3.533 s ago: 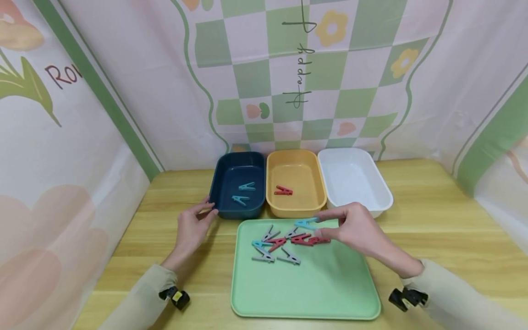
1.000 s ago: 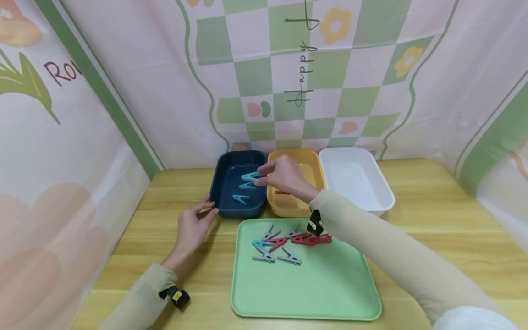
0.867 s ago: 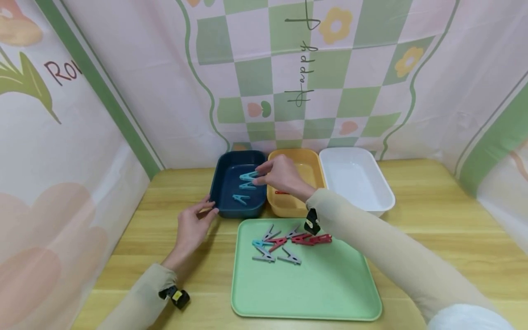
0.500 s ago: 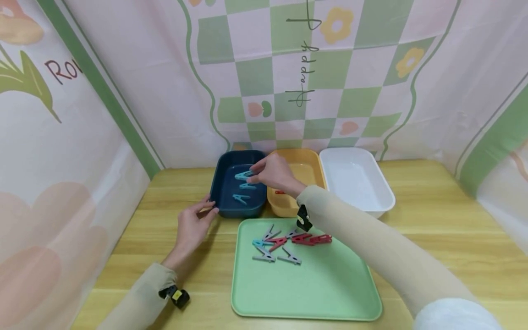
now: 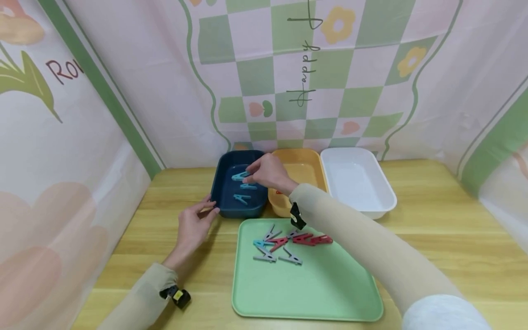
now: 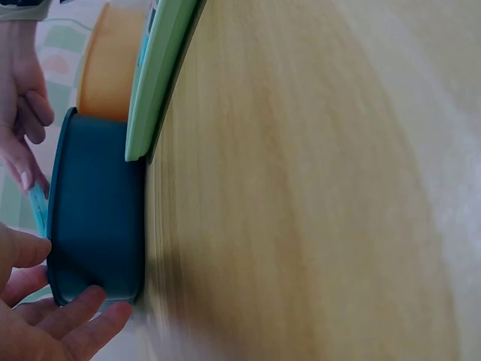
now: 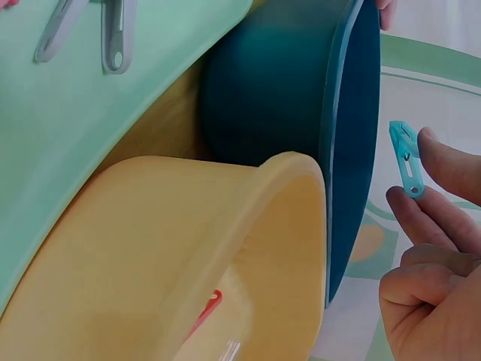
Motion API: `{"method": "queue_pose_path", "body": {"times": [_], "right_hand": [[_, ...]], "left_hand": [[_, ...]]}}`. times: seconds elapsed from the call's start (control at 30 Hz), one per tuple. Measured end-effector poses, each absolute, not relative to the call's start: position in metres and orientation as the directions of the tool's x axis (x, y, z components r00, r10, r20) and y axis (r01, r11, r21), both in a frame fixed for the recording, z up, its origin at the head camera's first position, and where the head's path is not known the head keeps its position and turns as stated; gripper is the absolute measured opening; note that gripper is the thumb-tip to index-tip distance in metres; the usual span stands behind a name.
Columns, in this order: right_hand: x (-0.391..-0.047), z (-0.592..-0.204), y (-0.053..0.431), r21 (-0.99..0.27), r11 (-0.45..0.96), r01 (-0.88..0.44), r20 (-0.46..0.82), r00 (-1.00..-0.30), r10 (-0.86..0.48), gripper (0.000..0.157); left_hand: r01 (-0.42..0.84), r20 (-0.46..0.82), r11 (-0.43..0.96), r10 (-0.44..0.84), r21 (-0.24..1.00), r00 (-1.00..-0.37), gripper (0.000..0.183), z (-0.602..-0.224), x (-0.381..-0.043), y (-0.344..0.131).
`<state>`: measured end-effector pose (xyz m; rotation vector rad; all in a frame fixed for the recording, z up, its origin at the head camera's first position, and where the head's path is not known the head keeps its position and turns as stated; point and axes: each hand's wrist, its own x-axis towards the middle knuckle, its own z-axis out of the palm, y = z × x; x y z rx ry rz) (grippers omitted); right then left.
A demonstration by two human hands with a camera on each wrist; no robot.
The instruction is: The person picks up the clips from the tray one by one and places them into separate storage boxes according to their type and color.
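Observation:
My right hand (image 5: 270, 172) pinches a light blue clothespin (image 5: 239, 176) between thumb and fingertips, above the dark blue bin (image 5: 222, 183). In the right wrist view the held clothespin (image 7: 406, 159) stands out past the bin's rim. Two more light blue clothespins lie in that bin, one of them (image 5: 242, 198) nearer its front. My left hand (image 5: 194, 227) touches the bin's near left corner, its fingers spread; the left wrist view has the thumb (image 6: 30, 248) at the rim. On the green tray (image 5: 305, 293) lie several grey and red clothespins and one light blue clothespin (image 5: 262, 243).
A yellow bin (image 5: 303, 158) stands between the dark blue bin and a white bin (image 5: 356, 178). One red clothespin (image 7: 203, 316) lies in the yellow bin, mostly behind my right forearm in the head view. A patterned curtain (image 5: 165, 91) rises behind the wooden table (image 5: 445, 220).
From above the tray, my right hand has carried the light blue clothespin over to the dark blue bin, drifting slightly further left over the last second. My left hand stays at the corner.

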<state>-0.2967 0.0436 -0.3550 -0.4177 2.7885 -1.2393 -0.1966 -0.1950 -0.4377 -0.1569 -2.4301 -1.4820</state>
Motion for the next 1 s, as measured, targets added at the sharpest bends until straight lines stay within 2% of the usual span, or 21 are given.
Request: {"method": "queue_pose_path", "body": {"times": [1.0], "right_hand": [[-0.307,-0.367,0.023,-0.644,0.737,-0.204,0.018,-0.968,-0.252,0.030]], "left_hand": [[0.251,0.307,0.454,-0.054,0.855,-0.950,0.023,-0.437,-0.196,-0.194]]}}
